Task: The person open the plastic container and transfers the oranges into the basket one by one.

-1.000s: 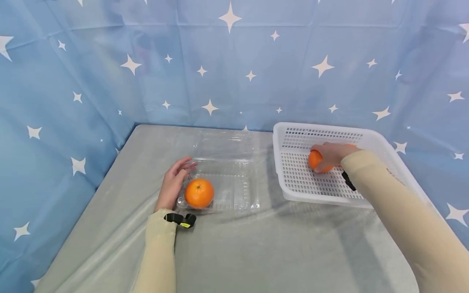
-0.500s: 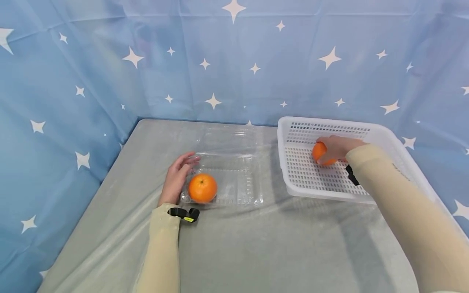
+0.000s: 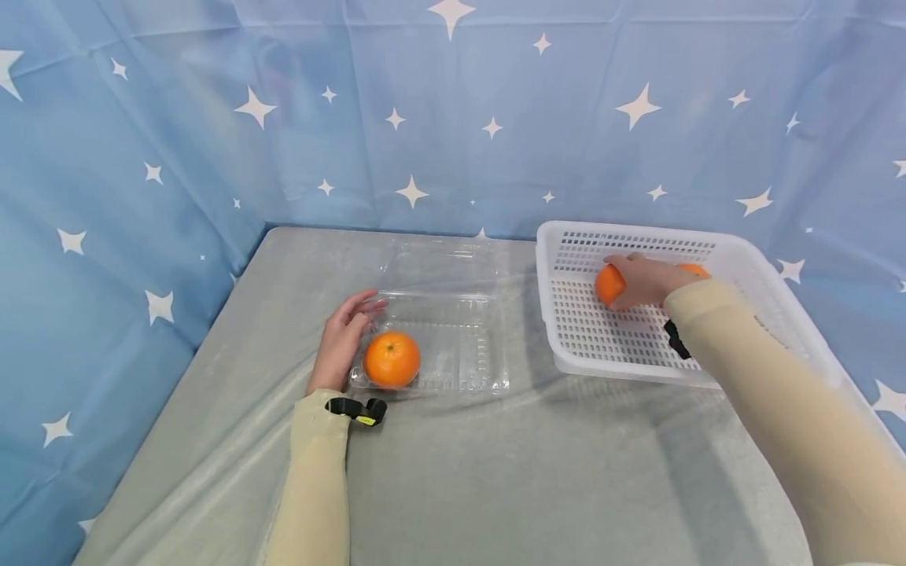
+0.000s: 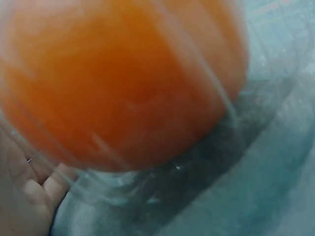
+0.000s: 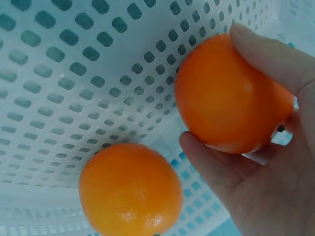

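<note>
An orange sits in the grip of my right hand, inside the white basket. In the right wrist view the thumb and fingers curl round that orange, and a second orange lies beside it in the basket. My left hand rests at the left edge of a clear plastic clamshell box, fingers loosely bent. Within the box's near left part is another orange; seen through the plastic, this orange fills much of the left wrist view.
The white perforated basket stands at the table's right back. The box's clear lid lies folded back behind it. Grey cloth covers the table, and a blue curtain with white stars hangs behind and at the sides.
My right hand has shifted slightly left in the basket with its orange, and the orange behind it shows more. The left hand stays at the box. The head view tilted slightly.
</note>
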Available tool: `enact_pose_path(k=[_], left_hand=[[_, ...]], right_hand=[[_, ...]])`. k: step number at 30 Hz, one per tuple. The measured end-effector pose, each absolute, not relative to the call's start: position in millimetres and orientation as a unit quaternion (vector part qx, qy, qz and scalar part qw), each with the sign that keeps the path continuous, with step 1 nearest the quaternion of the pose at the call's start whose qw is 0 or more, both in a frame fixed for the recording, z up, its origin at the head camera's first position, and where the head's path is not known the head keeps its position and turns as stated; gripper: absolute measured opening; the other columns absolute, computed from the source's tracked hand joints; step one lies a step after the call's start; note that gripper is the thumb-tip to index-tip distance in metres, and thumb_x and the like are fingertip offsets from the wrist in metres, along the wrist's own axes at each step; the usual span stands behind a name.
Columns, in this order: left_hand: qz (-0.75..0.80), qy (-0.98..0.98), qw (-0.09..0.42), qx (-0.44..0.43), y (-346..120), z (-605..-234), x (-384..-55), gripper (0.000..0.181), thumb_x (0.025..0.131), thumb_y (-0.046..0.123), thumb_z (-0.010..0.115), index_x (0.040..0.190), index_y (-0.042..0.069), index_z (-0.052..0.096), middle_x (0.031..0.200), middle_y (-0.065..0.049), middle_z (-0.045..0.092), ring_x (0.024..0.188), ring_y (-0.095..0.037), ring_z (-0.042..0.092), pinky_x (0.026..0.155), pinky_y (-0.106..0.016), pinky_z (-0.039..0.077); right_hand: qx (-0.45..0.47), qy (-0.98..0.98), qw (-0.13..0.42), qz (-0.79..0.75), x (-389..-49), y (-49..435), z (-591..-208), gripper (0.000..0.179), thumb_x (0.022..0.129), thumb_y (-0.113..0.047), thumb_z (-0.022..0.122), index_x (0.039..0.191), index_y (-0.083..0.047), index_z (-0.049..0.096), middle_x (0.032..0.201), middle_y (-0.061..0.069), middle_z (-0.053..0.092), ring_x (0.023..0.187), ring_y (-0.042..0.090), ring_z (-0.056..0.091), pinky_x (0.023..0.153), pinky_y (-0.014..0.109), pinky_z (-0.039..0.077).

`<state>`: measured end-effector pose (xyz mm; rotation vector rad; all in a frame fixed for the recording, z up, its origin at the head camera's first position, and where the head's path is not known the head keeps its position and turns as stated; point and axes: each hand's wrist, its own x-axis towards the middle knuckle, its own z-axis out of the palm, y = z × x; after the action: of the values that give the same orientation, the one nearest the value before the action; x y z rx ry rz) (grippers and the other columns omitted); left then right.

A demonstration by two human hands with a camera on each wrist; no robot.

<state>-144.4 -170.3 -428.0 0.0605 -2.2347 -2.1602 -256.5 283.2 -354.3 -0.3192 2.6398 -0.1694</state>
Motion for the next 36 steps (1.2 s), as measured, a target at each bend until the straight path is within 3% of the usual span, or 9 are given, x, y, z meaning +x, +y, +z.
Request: enact_pose_path(k=[5, 9, 17, 29, 36], left_hand=[[-0.692, -0.721, 0.017, 0.025, -173.1, -439.1, -150.0, 0.039, 0.09, 0.012, 0.041, 0.127, 0.021, 0.048, 0.118, 0.001, 0.057, 0.109, -0.014, 0.051, 0.094, -0.04, 0.036], [-0.688, -0.725, 0.026, 0.02, -173.7, -447.4, -153.9, 0.039, 0.09, 0.014, 0.042, 0.128, 0.019, 0.047, 0.117, 0.003, 0.057, 0.108, -0.013, 0.051, 0.094, -0.04, 0.036], [-0.686, -0.727, 0.026, 0.024, -172.1, -447.4, -154.9, 0.038, 0.091, 0.015, 0.042, 0.128, 0.02, 0.048, 0.116, 0.003, 0.058, 0.108, -0.014, 0.051, 0.095, -0.039, 0.035], [-0.687, -0.726, 0.025, 0.028, -173.1, -449.4, -153.9, 0.038, 0.091, 0.015, 0.042, 0.128, 0.021, 0.048, 0.117, 0.003, 0.057, 0.108, -0.012, 0.051, 0.094, -0.039, 0.036], [-0.687, -0.725, 0.027, 0.028, -173.1, -447.9, -154.3, 0.037, 0.091, 0.016, 0.043, 0.127, 0.021, 0.048, 0.117, 0.003, 0.057, 0.108, -0.013, 0.051, 0.095, -0.039, 0.035]], right_hand=[[-0.111, 0.963, 0.229, -0.084, -254.0, 282.5, -351.0, 0.085, 0.076, -0.023, 0.069, 0.143, -0.015, 0.018, 0.137, 0.023, 0.023, 0.114, 0.04, 0.034, 0.081, 0.056, 0.037], [-0.118, 0.962, 0.23, -0.089, -252.9, 283.7, -348.8, 0.083, 0.077, -0.026, 0.069, 0.143, -0.014, 0.02, 0.136, 0.022, 0.025, 0.114, 0.04, 0.034, 0.081, 0.054, 0.038], [-0.125, 0.964, 0.229, -0.056, -250.4, 285.4, -348.1, 0.078, 0.081, -0.036, 0.062, 0.143, -0.013, 0.02, 0.137, 0.024, 0.021, 0.115, 0.041, 0.034, 0.082, 0.056, 0.037], [-0.149, 0.967, 0.208, -0.015, -247.1, 273.5, -345.1, 0.071, 0.084, -0.032, 0.058, 0.142, -0.015, 0.021, 0.141, 0.022, 0.018, 0.123, 0.043, 0.025, 0.086, 0.062, 0.031], [-0.17, 0.965, 0.197, -0.031, -247.1, 274.1, -341.6, 0.07, 0.084, -0.028, 0.059, 0.141, -0.012, 0.023, 0.139, 0.022, 0.022, 0.12, 0.041, 0.029, 0.089, 0.058, 0.032]])
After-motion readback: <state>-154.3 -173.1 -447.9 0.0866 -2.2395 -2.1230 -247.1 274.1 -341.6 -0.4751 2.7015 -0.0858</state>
